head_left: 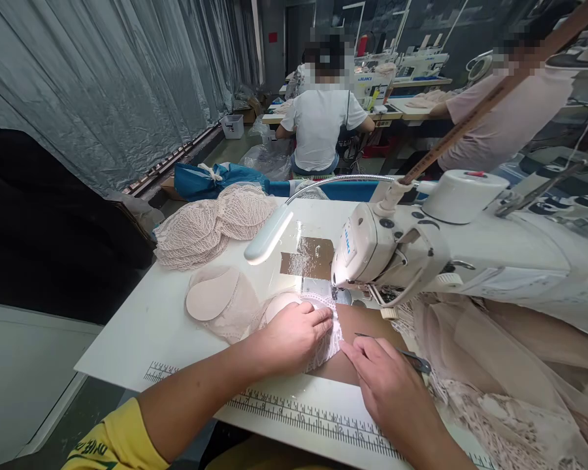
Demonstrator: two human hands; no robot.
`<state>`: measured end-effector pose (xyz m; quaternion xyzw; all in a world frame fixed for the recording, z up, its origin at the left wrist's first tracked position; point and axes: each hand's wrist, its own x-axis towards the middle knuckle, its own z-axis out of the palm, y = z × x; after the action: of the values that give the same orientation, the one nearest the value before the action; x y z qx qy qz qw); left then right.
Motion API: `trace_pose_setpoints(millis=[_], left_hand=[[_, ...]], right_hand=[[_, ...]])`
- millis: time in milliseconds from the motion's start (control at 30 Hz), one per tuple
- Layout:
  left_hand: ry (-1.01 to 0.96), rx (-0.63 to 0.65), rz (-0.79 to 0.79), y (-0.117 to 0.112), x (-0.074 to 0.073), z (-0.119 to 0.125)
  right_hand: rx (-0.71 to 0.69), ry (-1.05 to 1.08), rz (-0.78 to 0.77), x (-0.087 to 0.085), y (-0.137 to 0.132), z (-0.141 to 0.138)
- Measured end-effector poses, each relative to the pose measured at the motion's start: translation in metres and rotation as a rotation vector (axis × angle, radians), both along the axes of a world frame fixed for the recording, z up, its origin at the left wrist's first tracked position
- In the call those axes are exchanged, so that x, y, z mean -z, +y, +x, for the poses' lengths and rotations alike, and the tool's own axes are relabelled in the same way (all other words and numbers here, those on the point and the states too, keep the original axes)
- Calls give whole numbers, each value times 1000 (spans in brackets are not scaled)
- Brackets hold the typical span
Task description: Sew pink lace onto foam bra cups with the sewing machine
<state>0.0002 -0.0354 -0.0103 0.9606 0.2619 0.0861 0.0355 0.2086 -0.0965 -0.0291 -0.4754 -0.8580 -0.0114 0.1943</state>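
Under the sewing machine's needle area lies a pale pink lace bra (329, 346) with padded cups, its second cup (213, 297) spread flat to the left. My left hand (298, 333) rests on the lace close to the needle, fingers bent and pressed together on the fabric. My right hand (385, 375) is closed around dark thread snips (418, 361), whose tip shows above the fingers. Its index finger reaches out to the lace's right edge. The sewing machine head (367, 248) hides part of the needle and presser foot.
A stack of lace bra cups (200, 228) sits at the table's back left. The lamp (269, 238) hangs low over the table (142, 326). Sheer fabric and lace (509, 378) are heaped at the right. A ruler strip (304, 416) runs along the front. Two people sit at machines beyond.
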Motion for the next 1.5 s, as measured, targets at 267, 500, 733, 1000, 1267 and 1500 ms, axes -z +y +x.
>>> trace_pose_setpoints(millis=[267,500,733,1000,1267,1500], left_hand=[[-3,0,-37,11,-5,-5],[42,22,-6,33,-4,-6],[30,30,12,51,-8,-5],[1,44,7,40,-7,-8],[-24,22,-20,48,-6,-7],[-49,-2,-6,60,1,-7]], right_hand=[[-44,-21,-63,-11,11,-1],[-41,-74,-159,-24,29,-7],[-19,-110,-47,-18,45,-9],[-9,-84,27,7,46,-3],[59,-89,49,8,51,-7],[52,-71,75,-3,55,-9]])
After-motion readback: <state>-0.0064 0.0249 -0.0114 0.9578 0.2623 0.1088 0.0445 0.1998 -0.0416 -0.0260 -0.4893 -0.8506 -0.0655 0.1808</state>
